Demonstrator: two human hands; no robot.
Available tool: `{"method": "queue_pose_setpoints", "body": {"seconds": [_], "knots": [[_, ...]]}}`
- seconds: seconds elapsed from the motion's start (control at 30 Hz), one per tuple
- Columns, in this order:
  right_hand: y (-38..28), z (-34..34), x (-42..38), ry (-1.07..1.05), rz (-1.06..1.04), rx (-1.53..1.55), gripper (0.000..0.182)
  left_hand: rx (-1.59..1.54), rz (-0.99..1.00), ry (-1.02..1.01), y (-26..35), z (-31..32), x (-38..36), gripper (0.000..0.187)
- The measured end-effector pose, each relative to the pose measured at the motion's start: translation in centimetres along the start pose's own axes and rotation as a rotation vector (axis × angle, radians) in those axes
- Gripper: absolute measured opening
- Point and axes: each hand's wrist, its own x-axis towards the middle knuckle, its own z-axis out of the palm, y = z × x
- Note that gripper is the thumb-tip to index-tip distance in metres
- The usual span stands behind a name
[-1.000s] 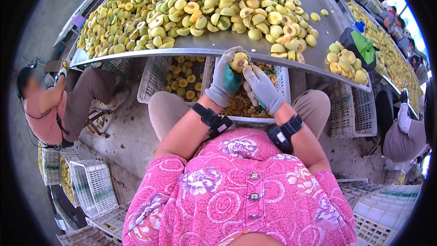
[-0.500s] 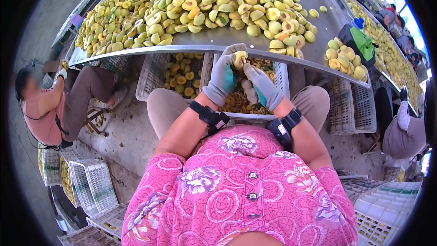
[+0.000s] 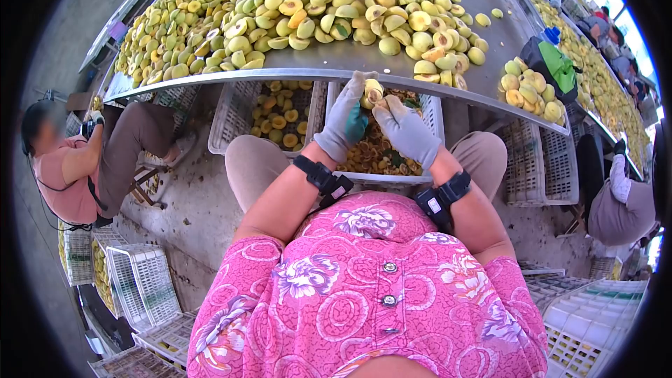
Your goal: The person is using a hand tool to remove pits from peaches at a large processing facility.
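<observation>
Fruit half (image 3: pixel 372 91) is held in the closed fingers of the left hand (image 3: pixel 346 120) (this hand wears a grey glove), and the right hand (image 3: pixel 407 129) touches it with its fingertips. It is just beyond the near edge of the metal table (image 3: pixel 318 60), above the right crate (image 3: pixel 438 126), with the left crate (image 3: pixel 225 128) beside.

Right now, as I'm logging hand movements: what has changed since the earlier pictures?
The right hand has turned; its lower fingers, which hung over the crate, are now tucked out of sight. The left hand still holds the fruit, now at a different angle. The pile looks unchanged.
</observation>
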Motion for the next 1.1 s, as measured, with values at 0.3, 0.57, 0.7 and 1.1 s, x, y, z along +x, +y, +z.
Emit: {"method": "queue_pose_setpoints", "body": {"seconds": [0.3, 0.57, 0.7, 1.1], "knots": [[0.1, 0.8, -0.4, 0.013, -0.03, 0.018, 0.025, 0.146, 0.009, 0.07, 0.1, 0.8, -0.3, 0.052], [0.6, 1.0, -1.3, -0.05, 0.0, -0.076, 0.024, 0.347, -0.19, 0.05, 0.4, -0.9, 0.4, 0.047], [1.3, 1.8, -1.7, -0.061, -0.048, -0.05, 0.027, 0.537, -0.433, -0.005, 1.5, -0.9, 1.2, 0.046], [2.4, 2.4, -2.2, -0.143, 0.008, -0.101, 0.023, 1.237, -0.467, -0.023, 2.0, -1.0, 1.6, 0.054]]}}
